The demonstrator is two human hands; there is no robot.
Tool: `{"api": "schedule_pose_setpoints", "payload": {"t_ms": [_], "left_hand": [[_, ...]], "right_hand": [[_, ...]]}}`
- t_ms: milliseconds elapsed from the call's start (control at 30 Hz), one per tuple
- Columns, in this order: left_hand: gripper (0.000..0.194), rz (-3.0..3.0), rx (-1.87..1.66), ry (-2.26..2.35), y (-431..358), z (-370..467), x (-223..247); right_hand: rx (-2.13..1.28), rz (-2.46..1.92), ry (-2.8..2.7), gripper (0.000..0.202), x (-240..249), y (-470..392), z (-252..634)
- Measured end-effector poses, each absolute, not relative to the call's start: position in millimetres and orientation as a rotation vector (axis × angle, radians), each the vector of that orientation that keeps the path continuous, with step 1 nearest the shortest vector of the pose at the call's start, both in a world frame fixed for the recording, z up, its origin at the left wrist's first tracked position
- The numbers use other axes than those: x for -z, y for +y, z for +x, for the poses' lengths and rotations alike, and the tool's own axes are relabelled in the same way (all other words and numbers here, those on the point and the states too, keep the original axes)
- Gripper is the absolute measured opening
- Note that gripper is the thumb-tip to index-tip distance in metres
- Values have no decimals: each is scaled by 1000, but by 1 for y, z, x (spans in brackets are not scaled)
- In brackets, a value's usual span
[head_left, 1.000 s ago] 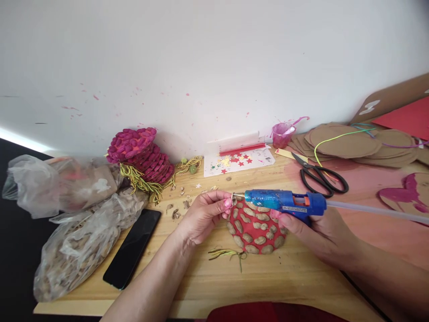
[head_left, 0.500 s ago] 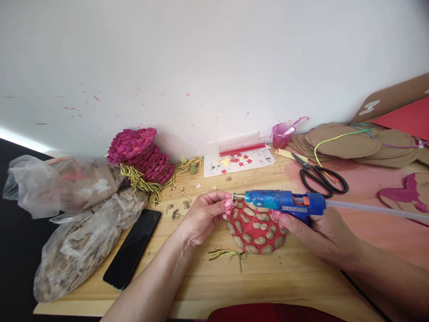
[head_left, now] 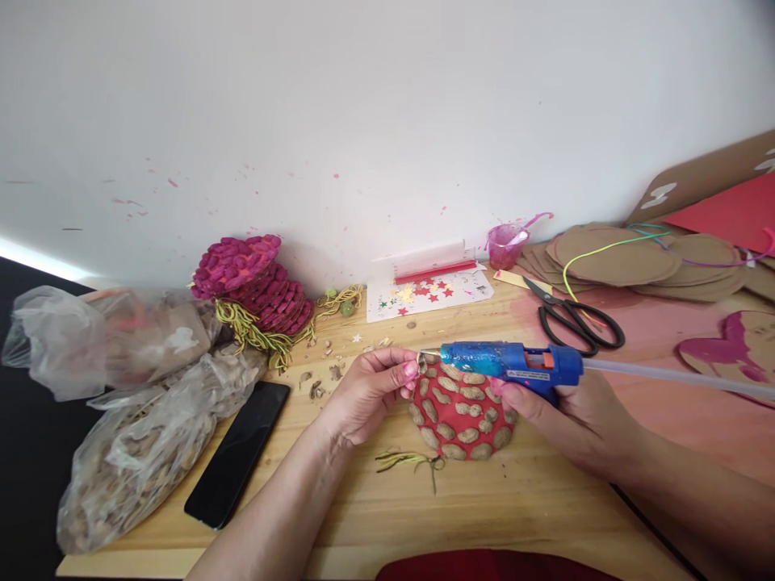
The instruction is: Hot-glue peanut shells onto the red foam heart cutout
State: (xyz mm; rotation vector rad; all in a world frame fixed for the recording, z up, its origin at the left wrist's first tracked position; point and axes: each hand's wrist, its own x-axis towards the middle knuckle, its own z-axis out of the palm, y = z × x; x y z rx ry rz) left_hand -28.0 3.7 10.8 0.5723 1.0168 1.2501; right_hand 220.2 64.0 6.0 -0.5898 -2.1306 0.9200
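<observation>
My right hand [head_left: 569, 415] grips a blue glue gun [head_left: 502, 361], its nozzle pointing left and a long clear glue stick [head_left: 672, 377] running out of its back. Pinched between the thumb and finger of my left hand [head_left: 381, 387] is a peanut shell [head_left: 422, 365], right at the nozzle tip. Below both hands a red disc [head_left: 458, 421] lies on the table, dotted with peanut shells; its upper part is hidden by the glue gun. Yellow and green threads [head_left: 403, 458] lie by its lower left edge.
A black phone [head_left: 237, 453] and plastic bags of shells [head_left: 151, 436] lie left. Magenta shell-covered discs [head_left: 242, 270] are stacked behind. Paper with star stickers [head_left: 424, 297], a paint cup [head_left: 505, 246], black scissors [head_left: 575, 319] and cardboard discs [head_left: 611, 258] stretch along the back and right.
Both hands keep nearly the same pose, with the shell still held at the nozzle. The whole view has shifted slightly.
</observation>
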Motion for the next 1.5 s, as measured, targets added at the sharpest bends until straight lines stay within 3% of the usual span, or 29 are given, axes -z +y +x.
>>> {"api": "schedule_pose_setpoints", "payload": {"t_ms": [1500], "left_hand": [[26, 645, -1314, 1065, 5, -31, -11]], "right_hand": [[-942, -619, -2157, 8, -12, 62, 219]]}}
